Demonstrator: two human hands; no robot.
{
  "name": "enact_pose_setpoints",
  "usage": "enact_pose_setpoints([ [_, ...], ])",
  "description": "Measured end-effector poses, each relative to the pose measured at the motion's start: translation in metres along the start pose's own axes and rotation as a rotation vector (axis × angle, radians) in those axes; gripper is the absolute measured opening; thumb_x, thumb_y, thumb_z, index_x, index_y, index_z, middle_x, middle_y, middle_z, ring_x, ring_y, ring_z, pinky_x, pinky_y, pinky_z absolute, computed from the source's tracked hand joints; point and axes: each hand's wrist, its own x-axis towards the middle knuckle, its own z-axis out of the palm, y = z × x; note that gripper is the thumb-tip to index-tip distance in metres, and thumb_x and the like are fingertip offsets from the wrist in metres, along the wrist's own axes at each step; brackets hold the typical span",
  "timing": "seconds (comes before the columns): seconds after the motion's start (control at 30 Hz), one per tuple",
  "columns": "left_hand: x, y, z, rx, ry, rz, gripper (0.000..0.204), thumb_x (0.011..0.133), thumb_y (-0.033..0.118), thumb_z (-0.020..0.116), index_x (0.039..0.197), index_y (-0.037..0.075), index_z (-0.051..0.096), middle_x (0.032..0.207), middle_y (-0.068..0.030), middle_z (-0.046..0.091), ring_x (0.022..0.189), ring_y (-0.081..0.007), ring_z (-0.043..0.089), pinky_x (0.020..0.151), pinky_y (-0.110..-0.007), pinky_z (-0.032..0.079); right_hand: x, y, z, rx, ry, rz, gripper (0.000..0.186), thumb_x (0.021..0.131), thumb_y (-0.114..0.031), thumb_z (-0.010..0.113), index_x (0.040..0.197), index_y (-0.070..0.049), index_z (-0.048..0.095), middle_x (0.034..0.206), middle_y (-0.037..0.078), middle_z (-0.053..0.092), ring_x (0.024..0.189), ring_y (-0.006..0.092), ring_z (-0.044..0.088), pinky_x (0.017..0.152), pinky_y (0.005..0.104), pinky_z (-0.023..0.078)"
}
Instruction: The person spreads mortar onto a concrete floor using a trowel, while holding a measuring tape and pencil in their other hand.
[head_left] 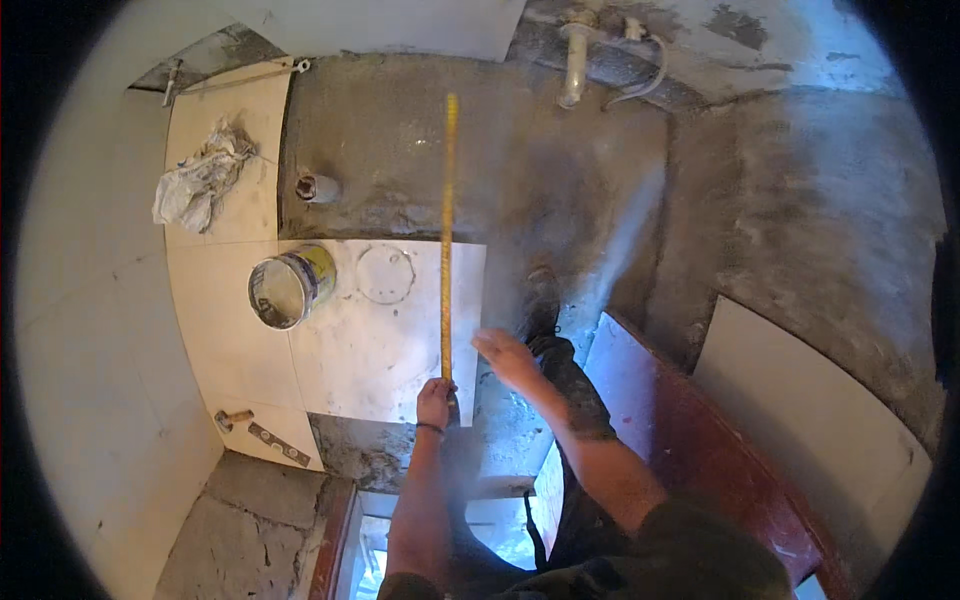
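Observation:
My left hand (434, 404) is closed round a tape measure at the near part of a large pale tile (390, 330). Its yellow blade (447, 250) runs straight away from me, over the tile and past its far edge above the grey floor. The case is mostly hidden by the hand. To the right, my right hand (505, 358) hovers by the tile's right edge, apart from the blade. Its fingers are drawn together; whatever they may hold is too small to make out.
An open paint bucket (285, 290) stands on the tiles at left, near a crumpled plastic bag (205, 178). A hammer (234, 418) and a spirit level (278, 444) lie nearer. A pipe stub (318, 188) rises from rough concrete (380, 120). A red door (690, 420) leans at right.

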Motion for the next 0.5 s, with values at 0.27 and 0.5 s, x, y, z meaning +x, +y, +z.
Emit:
enact_pose_setpoints([
  [0.27,0.011,-0.024,-0.023,-0.075,0.045,-0.099,0.024,0.092,0.025,0.053,0.085,0.005,0.064,0.076,-0.0021,0.064,0.069,-0.009,0.055,0.066,-0.024,0.043,-0.042,0.016,-0.007,0.021,-0.367,0.235,0.042,0.094,-0.039,0.05,0.117,-0.005,0.054,0.11,0.013,0.062,0.102,0.0284,0.059,0.089,0.0362,0.045],
  [0.5,-0.106,0.002,-0.04,-0.24,-0.28,-0.302,0.03,0.093,0.03,0.051,0.097,0.003,0.063,0.093,-0.0073,0.066,0.081,-0.0133,0.061,0.073,-0.027,0.048,-0.098,-0.019,0.02,0.248,-0.458,0.243,0.057,0.097,-0.047,0.036,0.143,-0.013,0.033,0.141,0.011,0.04,0.118,0.0254,0.048,0.097,0.0388,0.039],
])
